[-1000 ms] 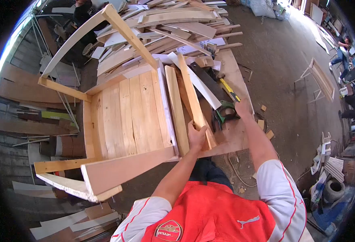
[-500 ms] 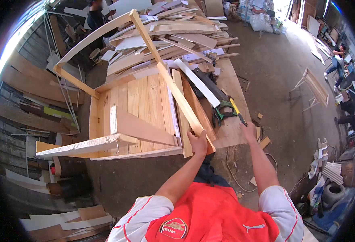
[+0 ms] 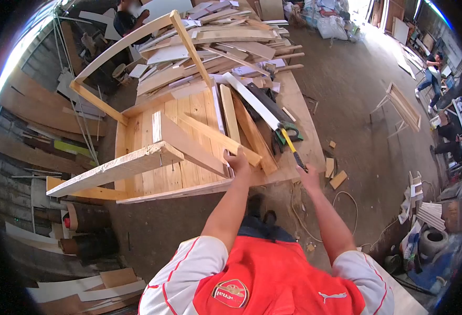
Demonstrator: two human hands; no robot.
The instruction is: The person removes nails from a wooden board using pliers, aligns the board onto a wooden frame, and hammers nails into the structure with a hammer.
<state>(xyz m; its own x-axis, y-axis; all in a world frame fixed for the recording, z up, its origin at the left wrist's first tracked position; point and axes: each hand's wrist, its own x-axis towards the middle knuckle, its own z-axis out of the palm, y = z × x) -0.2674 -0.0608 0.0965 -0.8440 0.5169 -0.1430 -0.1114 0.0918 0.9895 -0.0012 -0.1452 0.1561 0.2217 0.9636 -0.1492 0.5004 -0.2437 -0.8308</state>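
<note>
My left hand (image 3: 239, 161) is wrapped around the near end of a pale wooden slat (image 3: 212, 135). The slat's far end reaches over the slatted bottom of a wooden frame (image 3: 174, 190). Nails stick out of a rough-edged board (image 3: 131, 163) fixed on that frame. In my right hand (image 3: 310, 177) is a hammer (image 3: 292, 146) with a yellow and black handle, its head end near a handsaw's green grip (image 3: 294, 131). A white strip (image 3: 253, 102) and loose brown boards (image 3: 254, 131) lie between the frame and the saw.
A large heap of offcuts (image 3: 226, 47) covers the far part of the worktable (image 3: 307, 118). A cord (image 3: 344, 194) and wood scraps (image 3: 338, 179) lie on the floor. One person (image 3: 128, 21) is at the far left; others (image 3: 431, 79) are at the right.
My left hand has moved left, swinging the slat down and left over the frame. My right hand has shifted slightly left with the hammer.
</note>
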